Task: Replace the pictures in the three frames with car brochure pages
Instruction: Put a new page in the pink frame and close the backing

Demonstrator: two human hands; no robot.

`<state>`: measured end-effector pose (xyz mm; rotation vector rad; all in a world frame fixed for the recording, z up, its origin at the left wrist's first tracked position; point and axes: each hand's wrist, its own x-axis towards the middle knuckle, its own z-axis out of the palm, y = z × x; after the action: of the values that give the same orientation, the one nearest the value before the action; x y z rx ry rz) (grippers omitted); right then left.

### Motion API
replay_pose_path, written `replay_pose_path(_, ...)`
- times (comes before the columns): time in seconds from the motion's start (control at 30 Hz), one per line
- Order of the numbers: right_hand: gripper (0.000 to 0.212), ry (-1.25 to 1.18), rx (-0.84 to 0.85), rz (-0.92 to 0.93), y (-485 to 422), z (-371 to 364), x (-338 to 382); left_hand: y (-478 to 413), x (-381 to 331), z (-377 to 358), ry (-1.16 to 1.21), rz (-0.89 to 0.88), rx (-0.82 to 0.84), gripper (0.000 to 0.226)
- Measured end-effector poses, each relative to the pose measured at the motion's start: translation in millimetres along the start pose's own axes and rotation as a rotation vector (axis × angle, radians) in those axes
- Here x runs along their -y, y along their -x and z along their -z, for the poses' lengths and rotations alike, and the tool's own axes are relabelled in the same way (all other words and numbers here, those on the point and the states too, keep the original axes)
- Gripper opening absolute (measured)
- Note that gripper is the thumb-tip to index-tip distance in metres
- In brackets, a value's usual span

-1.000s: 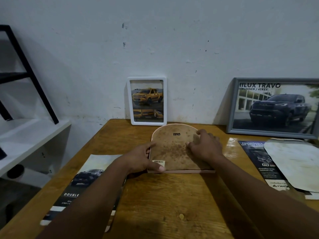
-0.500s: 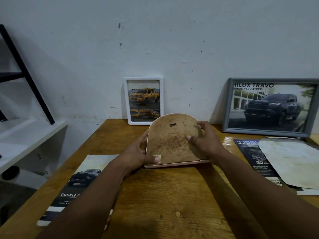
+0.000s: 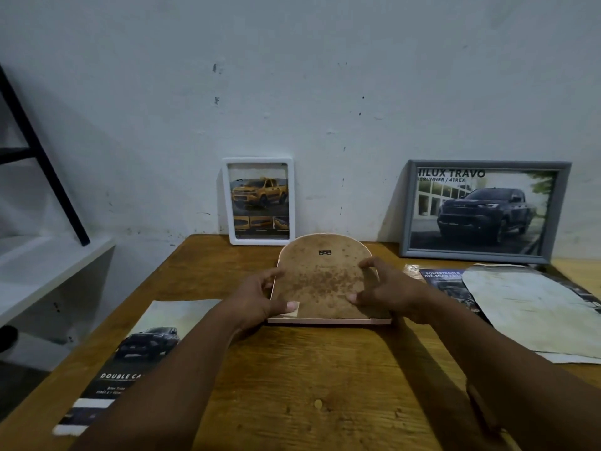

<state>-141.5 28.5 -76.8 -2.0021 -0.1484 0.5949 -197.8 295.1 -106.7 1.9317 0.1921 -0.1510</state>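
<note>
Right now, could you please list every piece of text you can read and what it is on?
"HILUX TRAVO", first letter clipped: picture in the grey frame.
"RERUNNER / 4TREX": same picture.
"DOUBLE CA", cut off by the left arm: left brochure.
"POWERTRAIN & OFF-ROAD ABIL": right brochure.
Too small or blurred: both brochures' fine print, white frame captions, arched frame mark.

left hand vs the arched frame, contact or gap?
Touching. The head view shows the left hand gripping the arched frame at its left edge. The thumb lies on the brown backing near the lower left corner, with no gap visible.
</note>
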Motion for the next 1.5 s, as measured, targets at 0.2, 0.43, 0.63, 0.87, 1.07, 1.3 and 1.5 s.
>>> replay_pose_path(0.2, 0.078, 0.205, -0.070, 0.065, 3.2, -6.8, 0.6, -0.1, -5.1, -3.7, -0.077, 0.045, -0.008, 0.092)
replay_pose_path(0.43, 0.071, 0.558, -0.159, 0.076, 6.3, -2.6, -0.2, -6.5, -21.2, -4.2, -0.325, 0.122, 0.102, 0.111)
replay_pose_path(0.63, 0.062, 0.724, -0.187, 0.087, 10.0, -5.4, -8.8, -3.6, -30.5, -10.3, -0.662, 0.078, 0.143, 0.104)
replay_pose_path(0.87, 0.063, 0.950, -0.329, 0.196, 5.8, -12.2, -12.1, -5.7, -31.8, -21.9, -0.818, -0.014, 0.002, 0.080)
replay_pose_path(1.07, 0.057, 0.815, -0.249, 0.326, -7.7, -34.7, -30.8, -6.7, -14.6, -51.9, -0.779, -0.086, 0.034, 0.080)
replay_pose_path(1.3, 0.055, 0.726, -0.273, 0.315, -13.5, -32.3, -35.7, -12.8, -7.8, -56.4, -0.811, -0.102, -0.012, 0.080)
replay_pose_path(1.5, 0.061, 0.438, -0.519, 0.205, -14.2, -13.8, -47.4, -9.9, 2.5, -66.7, -0.725, -0.156, -0.076, 0.074)
